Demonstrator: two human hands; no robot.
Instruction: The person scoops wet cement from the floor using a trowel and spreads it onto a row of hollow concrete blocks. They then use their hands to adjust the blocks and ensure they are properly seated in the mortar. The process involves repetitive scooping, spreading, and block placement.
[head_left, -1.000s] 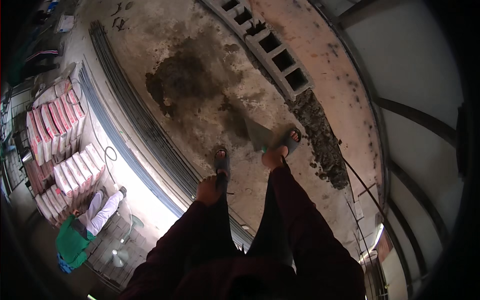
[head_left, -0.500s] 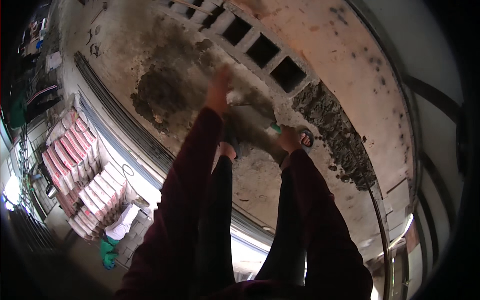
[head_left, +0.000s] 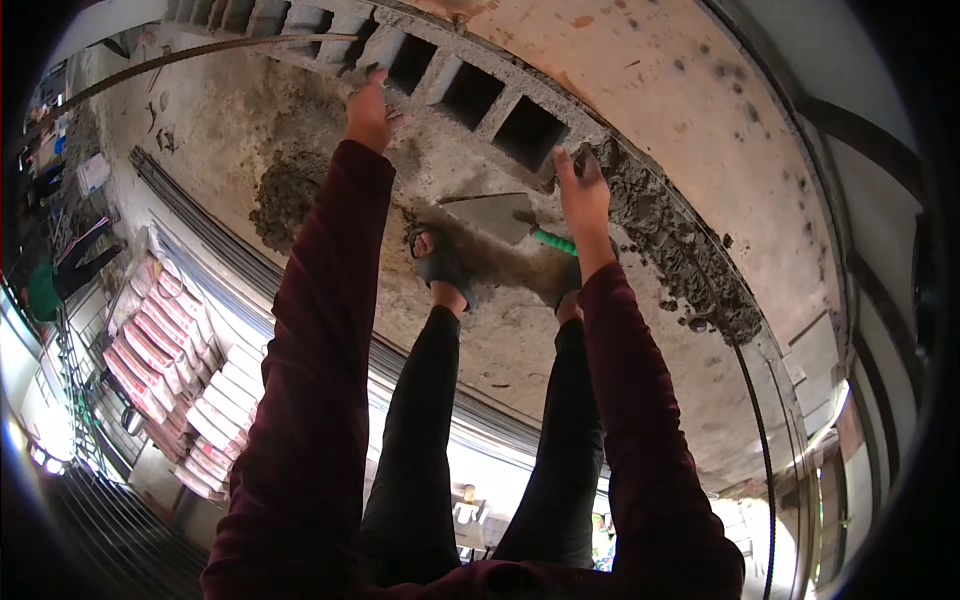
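A row of hollow concrete blocks (head_left: 448,112) runs along the foot of the wall, square cavities facing up. My left hand (head_left: 370,115) is at the near edge of the row, fingers apart, one fingertip at the block's rim. At the row's right end, my right hand (head_left: 585,195) reaches up with thumb and fingers apart by the last block's corner. Whether either hand presses on the block cannot be told. Below the row a trowel lies on the floor, its grey blade (head_left: 492,216) by my feet and its green handle (head_left: 555,241) beside my right wrist.
Wet mortar (head_left: 665,235) continues the line along the wall; another mortar heap (head_left: 290,195) lies on the floor at left. A long rebar (head_left: 180,58) crosses over the blocks. Bundled rods (head_left: 210,215) and stacked bags (head_left: 165,345) are at left. A person (head_left: 45,290) stands far left.
My right hand has let go of the trowel's green handle and moved up to the end block. My left hand has moved up and left to the row. The view has shifted.
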